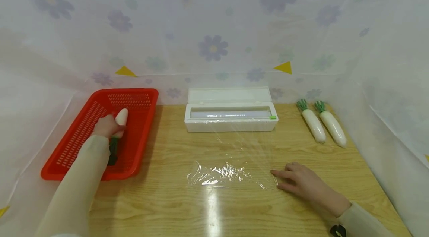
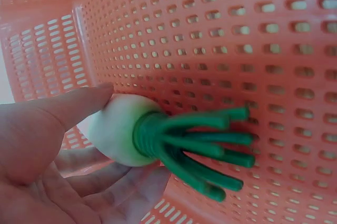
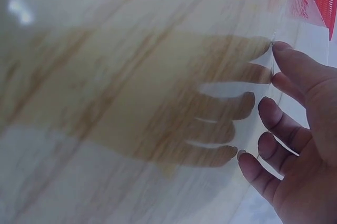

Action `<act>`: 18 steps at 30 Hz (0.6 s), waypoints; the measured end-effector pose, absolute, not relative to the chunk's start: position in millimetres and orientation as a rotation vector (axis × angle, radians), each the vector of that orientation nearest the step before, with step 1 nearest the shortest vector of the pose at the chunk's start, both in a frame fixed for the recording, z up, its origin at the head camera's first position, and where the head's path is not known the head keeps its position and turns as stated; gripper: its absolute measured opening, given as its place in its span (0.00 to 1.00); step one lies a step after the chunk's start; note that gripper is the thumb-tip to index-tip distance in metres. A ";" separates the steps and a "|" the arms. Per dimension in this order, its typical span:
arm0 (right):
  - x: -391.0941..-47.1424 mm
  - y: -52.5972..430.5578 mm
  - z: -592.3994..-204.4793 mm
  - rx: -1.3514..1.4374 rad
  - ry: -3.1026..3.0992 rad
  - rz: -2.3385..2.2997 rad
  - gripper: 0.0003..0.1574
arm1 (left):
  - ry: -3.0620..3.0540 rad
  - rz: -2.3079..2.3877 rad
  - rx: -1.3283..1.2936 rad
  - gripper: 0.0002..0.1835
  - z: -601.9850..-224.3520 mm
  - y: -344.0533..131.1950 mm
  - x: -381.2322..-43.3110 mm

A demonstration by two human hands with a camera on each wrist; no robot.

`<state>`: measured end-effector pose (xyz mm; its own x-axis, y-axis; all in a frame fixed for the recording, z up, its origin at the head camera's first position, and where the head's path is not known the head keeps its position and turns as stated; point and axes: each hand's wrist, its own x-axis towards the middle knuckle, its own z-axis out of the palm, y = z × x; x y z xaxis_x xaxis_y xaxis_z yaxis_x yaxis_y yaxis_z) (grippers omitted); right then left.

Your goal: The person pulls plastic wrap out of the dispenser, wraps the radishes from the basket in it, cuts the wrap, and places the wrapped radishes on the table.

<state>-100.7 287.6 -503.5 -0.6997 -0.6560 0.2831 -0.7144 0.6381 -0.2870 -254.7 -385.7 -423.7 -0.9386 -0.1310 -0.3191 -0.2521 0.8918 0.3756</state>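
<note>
In the red basket [image 1: 140, 147], my left hand [image 1: 106, 127] grips a white radish [image 1: 122, 117] with green stalks. The left wrist view shows the thumb and fingers around its white body, with the stubby green stalks [image 2: 205, 145] pointing away from the palm. Clear cling film [image 1: 231, 171] runs out of a white dispenser box [image 1: 231, 126] and lies wrinkled on the table. At the film's right front corner, my right hand [image 1: 303, 183] touches the edge with thumb and forefinger spread apart. Its other fingers are slightly bent in the right wrist view.
Two more radishes with green tops, a left one [image 1: 314, 126] and a right one [image 1: 333, 129], lie side by side at the table's back right. The dispenser's lid [image 1: 229, 95] stands raised. A flowered white curtain [image 1: 214, 17] encloses the wooden table [image 1: 161, 199].
</note>
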 end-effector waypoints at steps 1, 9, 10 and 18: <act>-100.7 287.6 -502.9 1.138 -2.705 0.574 0.28 | 2.772 0.610 -0.289 0.29 -423.3 -385.7 -254.2; -100.2 286.2 -499.6 1.135 -2.728 0.557 0.27 | 2.819 0.597 -0.306 0.28 -420.9 -388.1 -251.7; -100.1 286.2 -499.2 1.134 -2.733 0.555 0.27 | 2.840 0.592 -0.305 0.29 -420.0 -388.1 -251.8; -99.9 286.5 -497.9 1.134 -2.756 0.548 0.27 | 2.942 0.656 -0.244 0.28 -400.7 -379.0 -248.9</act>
<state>-99.9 286.5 -497.9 -0.7147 -0.6584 0.2361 -0.6986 0.6558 -0.2862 -248.9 -379.0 -400.7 -0.9801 -0.1312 -0.1489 -0.1821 0.8932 0.4112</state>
